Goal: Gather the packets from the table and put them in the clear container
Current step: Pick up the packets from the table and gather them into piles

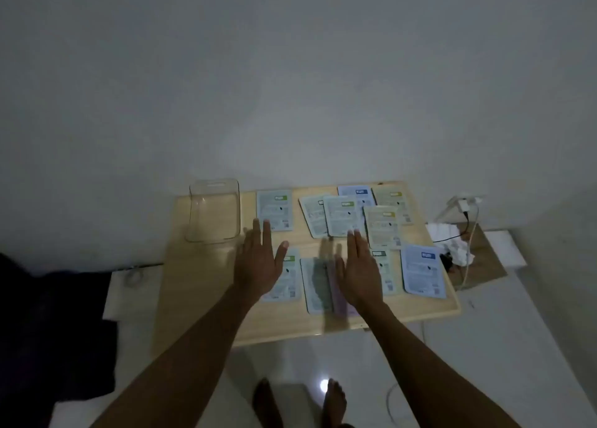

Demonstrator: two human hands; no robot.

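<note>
Several flat pale packets lie spread over a small light wooden table [200, 298]. A clear container [214, 210] stands empty at the table's back left corner. One packet [274, 209] lies just right of the container. Overlapping packets [340, 216] fill the back middle and right. A blue-labelled packet [423, 271] lies at the front right. My left hand [258, 262] hovers flat, fingers apart, partly over a front packet [289, 282]. My right hand [361, 271] hovers flat over the front middle packets [316, 285]. Neither hand holds anything.
A white wall rises right behind the table. A wall socket with a charger and cables [465, 206] sits at the right, beside crumpled white paper [452, 240]. A dark cloth [55, 324] lies on the floor at the left. My bare feet [300, 401] stand below the table's front edge.
</note>
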